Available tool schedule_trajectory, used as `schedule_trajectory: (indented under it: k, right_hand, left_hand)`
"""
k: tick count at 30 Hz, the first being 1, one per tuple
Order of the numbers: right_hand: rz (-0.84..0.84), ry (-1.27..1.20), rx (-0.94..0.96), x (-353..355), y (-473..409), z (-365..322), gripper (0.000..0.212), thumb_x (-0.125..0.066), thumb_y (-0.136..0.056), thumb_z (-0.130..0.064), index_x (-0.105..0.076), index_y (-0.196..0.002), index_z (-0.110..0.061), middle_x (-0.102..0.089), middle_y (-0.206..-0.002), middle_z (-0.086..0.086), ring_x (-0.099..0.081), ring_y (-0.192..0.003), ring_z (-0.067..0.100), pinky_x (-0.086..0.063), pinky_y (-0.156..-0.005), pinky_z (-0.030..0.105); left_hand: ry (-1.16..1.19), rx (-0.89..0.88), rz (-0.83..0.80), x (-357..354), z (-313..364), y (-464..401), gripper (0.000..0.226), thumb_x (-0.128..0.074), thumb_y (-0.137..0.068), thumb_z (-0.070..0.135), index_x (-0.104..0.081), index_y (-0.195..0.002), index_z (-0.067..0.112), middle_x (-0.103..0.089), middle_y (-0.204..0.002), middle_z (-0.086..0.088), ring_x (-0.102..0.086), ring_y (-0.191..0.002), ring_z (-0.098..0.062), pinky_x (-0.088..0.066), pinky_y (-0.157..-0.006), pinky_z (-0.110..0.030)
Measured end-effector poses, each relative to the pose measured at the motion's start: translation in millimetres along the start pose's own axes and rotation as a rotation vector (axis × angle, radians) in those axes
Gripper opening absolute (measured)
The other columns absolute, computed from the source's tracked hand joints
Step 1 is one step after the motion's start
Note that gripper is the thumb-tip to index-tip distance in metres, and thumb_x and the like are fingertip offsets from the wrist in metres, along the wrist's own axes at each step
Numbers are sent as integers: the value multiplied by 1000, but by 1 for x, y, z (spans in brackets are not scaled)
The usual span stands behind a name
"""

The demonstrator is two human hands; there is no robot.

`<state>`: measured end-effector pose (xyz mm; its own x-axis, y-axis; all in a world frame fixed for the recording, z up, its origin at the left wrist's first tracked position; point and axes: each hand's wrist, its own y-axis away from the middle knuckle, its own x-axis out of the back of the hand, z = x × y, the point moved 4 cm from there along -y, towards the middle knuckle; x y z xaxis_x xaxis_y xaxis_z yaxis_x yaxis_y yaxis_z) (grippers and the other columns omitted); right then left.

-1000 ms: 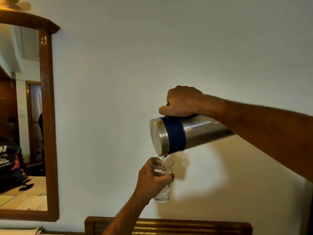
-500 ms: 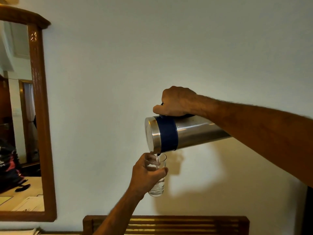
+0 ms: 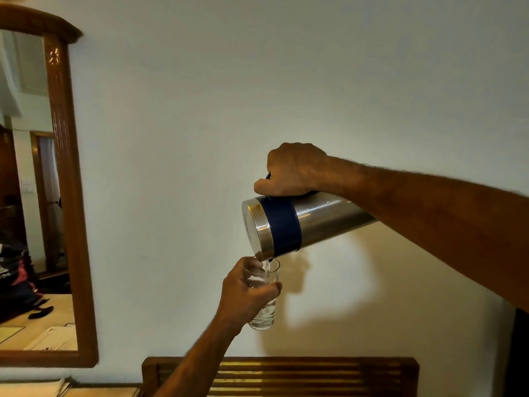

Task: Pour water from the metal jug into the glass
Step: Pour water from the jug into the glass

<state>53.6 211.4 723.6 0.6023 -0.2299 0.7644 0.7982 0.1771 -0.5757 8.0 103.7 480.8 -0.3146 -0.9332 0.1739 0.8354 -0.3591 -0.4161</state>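
A steel jug [image 3: 323,217] with a dark blue band near its lid is tipped almost level in the air, lid end to the left. My right hand [image 3: 294,170] grips its handle from above. A thin stream of water falls from the spout into a clear glass [image 3: 264,309] directly beneath. My left hand [image 3: 246,295] is wrapped around the glass and holds it upright in mid-air in front of the white wall. Water fills the lower part of the glass; my fingers hide its middle.
A wood-framed mirror [image 3: 73,196] hangs on the wall at the left. The slatted wooden back of a chair [image 3: 315,373] stands below the glass. A pale table edge [image 3: 34,389] shows at the bottom left.
The jug and glass stay together with water still running; the jug's spout sits slightly closer to the glass rim. The view has shifted a little, so the mirror shows further right.
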Motion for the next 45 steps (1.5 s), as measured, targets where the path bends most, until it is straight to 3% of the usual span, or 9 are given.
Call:
schedule_trajectory:
  k: [5,9,14,21,26,30,36,42,45]
  right_hand:
    - [20,24,18,7,-2,0,45,-46,-64,-62,-48,-48,-20,-49,-46,-4,-48,-45,17,-36,-48,28]
    - [43,19,17,13,-3,0,45,-45,-62,-64,-48,-48,-21,-51,-47,-4,-49,-46,17,-36,-48,28]
    - [49,15,24,15,-4,-1,46,-41,-59,-66,-47,-48,-21,-49,-47,-4,-48,-45,17,-36,-48,28]
    - [68,-2,18,15,-2,-3,45,-46,-61,-64,-48,-47,-20,-49,-45,-4,-47,-44,16,-34,-47,28]
    - [65,13,27,17,0,-2,46,-46,-62,-63,-47,-46,-20,-48,-44,-4,-47,-44,16,-35,-47,28]
    - [64,38,44,17,2,-4,44,-48,-63,-62,-47,-47,-21,-49,-45,-5,-47,-44,16,-33,-47,27]
    - [68,55,53,18,6,0,44,-49,-63,-61,-45,-46,-21,-47,-44,-4,-45,-43,16,-32,-47,26]
    - [102,60,54,15,8,-1,46,-47,-63,-63,-46,-46,-21,-47,-43,-4,-46,-41,16,-33,-46,26]
    - [103,60,51,13,8,1,47,-47,-63,-64,-47,-46,-21,-48,-42,-5,-47,-42,16,-35,-47,27]
  left_hand:
    - [8,7,8,3,-1,0,51,-84,-53,30,-60,-98,24,-72,-98,-6,-73,-84,-29,-64,-73,-44]
    - [12,9,17,2,-2,2,50,-84,-52,32,-60,-95,26,-72,-95,-3,-72,-80,-23,-62,-67,-34]
    - [0,9,14,0,-5,3,51,-84,-51,35,-60,-95,25,-72,-92,-3,-72,-78,-22,-61,-65,-33]
    - [-27,12,1,-4,-6,3,50,-86,-61,26,-59,-103,20,-71,-102,-8,-71,-89,-29,-61,-83,-50]
    - [-38,0,3,-9,-3,3,49,-87,-66,21,-59,-106,22,-71,-107,-7,-70,-93,-26,-61,-83,-47]
    - [-17,17,-12,-12,-3,5,58,-85,-57,30,-59,-107,21,-68,-108,-9,-69,-96,-31,-63,-79,-51]
    - [-28,1,-22,-15,-4,4,53,-84,-55,34,-58,-101,29,-69,-101,0,-69,-89,-23,-62,-71,-32]
    - [-17,0,-5,-15,-5,3,55,-83,-52,38,-59,-100,30,-70,-101,2,-70,-89,-21,-63,-75,-37]
    - [-18,-1,-11,-14,-6,4,55,-84,-52,38,-59,-100,30,-71,-100,2,-71,-87,-21,-61,-69,-30]
